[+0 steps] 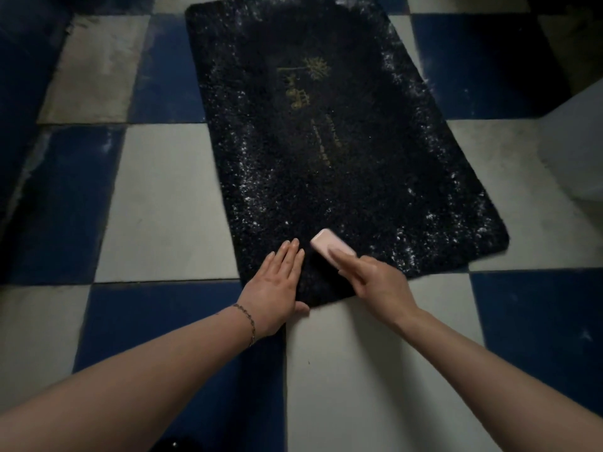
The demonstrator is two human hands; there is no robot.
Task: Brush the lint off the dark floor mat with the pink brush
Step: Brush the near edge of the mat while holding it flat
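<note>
The mat point(342, 151) is dark, almost black, and looks fuzzy. It is a long shape with round corners and lies slanted on the floor point(163, 197). The floor has big blue and pale squares. White lint point(248, 197) is sprinkled over the mat. There is a lot of it down both long sides and near the far end. The middle has less. A faint gold picture and some gold writing point(310, 89) sit in the middle of the mat; the writing is too dim to read.

The left hand point(277, 285) lies flat on the near corner of the mat. Its fingers point(290, 252) are straight and close together, holding nothing. The thumb reaches off the near edge onto the floor. A thin bracelet point(246, 318) goes round that wrist.

The right hand point(375, 282) holds the brush point(326, 247). The brush is a small pink block with round corners. Its fingers are pressed on the top of the brush, near its back end. The front end sticks out past the fingertips. The brush rests on the mat, just right of the left fingers and not touching them. The right hand and brush look a bit blurry. The mat right around the brush looks dark with little lint. More lint lies to the right of the right hand, near the mat's near right corner.
</note>
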